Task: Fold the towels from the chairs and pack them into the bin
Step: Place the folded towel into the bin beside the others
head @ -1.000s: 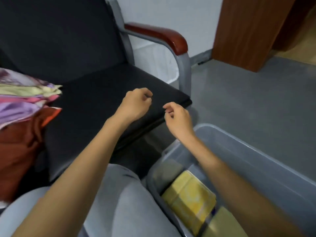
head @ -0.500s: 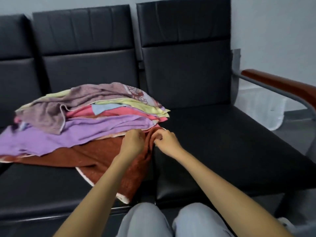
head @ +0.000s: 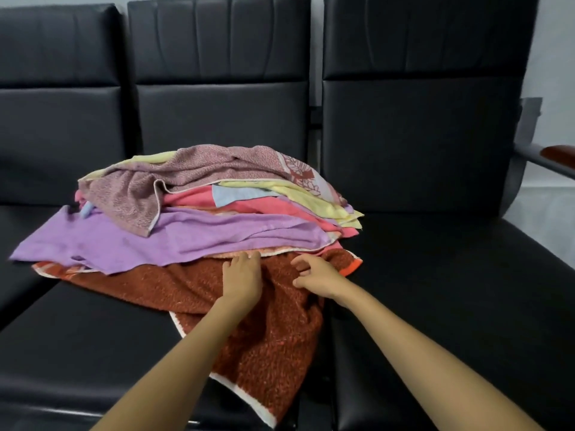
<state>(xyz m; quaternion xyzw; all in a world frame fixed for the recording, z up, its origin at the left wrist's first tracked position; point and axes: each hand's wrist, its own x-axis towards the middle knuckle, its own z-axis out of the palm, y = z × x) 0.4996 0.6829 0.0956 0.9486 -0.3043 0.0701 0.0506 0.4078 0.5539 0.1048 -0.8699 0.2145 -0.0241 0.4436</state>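
A loose pile of towels lies on the middle black chair seat. A mauve patterned towel is on top, with yellow, pink and purple towels beneath. At the bottom a rust-red towel hangs over the seat's front edge. My left hand rests flat on the rust-red towel, fingertips at the pile's lower edge. My right hand sits beside it with curled fingers pinching the same towel near its orange-edged corner. The bin is out of view.
Three black padded chairs stand in a row. The right chair seat carries nothing, and its wooden armrest shows at the far right. The left chair is partly visible. A pale wall is behind.
My view swung from the bin and right chair to the towel pile. Both hands moved from mid-air above the seat edge onto the rust-red towel and shifted slightly apart.
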